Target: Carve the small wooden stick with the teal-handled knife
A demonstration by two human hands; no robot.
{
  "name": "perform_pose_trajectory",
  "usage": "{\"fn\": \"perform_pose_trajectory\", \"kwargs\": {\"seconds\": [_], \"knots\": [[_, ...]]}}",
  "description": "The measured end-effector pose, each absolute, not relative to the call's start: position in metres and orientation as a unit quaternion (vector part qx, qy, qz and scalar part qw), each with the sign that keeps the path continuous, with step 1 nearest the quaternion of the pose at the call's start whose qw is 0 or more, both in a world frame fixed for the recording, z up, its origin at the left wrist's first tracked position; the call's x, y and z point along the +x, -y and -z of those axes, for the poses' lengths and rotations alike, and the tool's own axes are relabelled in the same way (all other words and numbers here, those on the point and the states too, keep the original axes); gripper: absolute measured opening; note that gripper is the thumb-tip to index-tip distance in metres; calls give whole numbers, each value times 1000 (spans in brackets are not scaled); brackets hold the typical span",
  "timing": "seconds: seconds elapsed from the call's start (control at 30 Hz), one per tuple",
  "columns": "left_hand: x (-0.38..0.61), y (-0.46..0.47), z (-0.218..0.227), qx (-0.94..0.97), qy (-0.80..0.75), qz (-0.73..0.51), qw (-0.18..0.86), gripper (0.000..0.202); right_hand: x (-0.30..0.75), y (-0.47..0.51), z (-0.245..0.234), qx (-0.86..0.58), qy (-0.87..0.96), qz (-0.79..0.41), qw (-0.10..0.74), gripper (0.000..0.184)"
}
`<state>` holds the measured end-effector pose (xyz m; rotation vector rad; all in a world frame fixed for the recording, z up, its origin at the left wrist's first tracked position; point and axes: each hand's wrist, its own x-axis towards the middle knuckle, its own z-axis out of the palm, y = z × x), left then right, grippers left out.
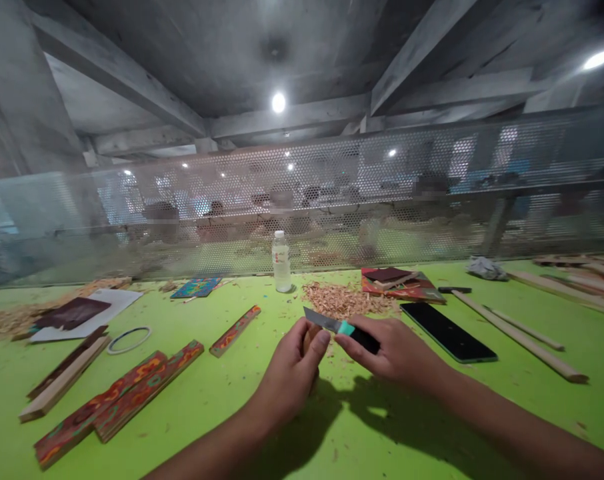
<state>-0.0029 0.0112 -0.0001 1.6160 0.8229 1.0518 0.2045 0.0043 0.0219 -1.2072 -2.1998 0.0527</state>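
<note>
My right hand is closed around the black and teal handle of a knife. Its bare blade points left, across the top of my left hand. Those left fingers are wrapped round a small piece of wood, most of it hidden inside the grip. The blade lies close over the wood; whether it touches I cannot tell. Just beyond both hands is a heap of wood shavings on the green table.
Painted wooden strips and a ring lie left. A water bottle stands behind my hands. To the right are a phone, a hammer and wood sticks. A perforated metal screen borders the far edge.
</note>
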Motion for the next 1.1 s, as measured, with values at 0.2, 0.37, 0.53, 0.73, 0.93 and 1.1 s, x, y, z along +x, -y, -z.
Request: {"fn": "perform_pose_trajectory", "kwargs": {"seconds": [0.2, 0.37, 0.53, 0.73, 0.93, 1.1], "knots": [[-5, -12, 1, 663, -351, -428, 505, 39, 204, -6, -23, -451, 836, -22, 312, 46], [-4, -12, -1, 661, -350, -425, 510, 48, 206, -6, -21, -434, 848, -30, 305, 45], [-4, -12, -2, 660, -346, -421, 517, 51, 208, -7, -20, -423, 858, -35, 291, 46], [-5, -11, -2, 658, -361, -421, 510, 54, 207, -7, -21, -421, 859, -39, 288, 45], [-4, -11, -1, 657, -370, -418, 507, 50, 206, -9, -19, -412, 862, -17, 295, 44], [-3, -13, 1, 654, -382, -423, 497, 52, 209, -9, -17, -420, 862, -5, 283, 45]]}}
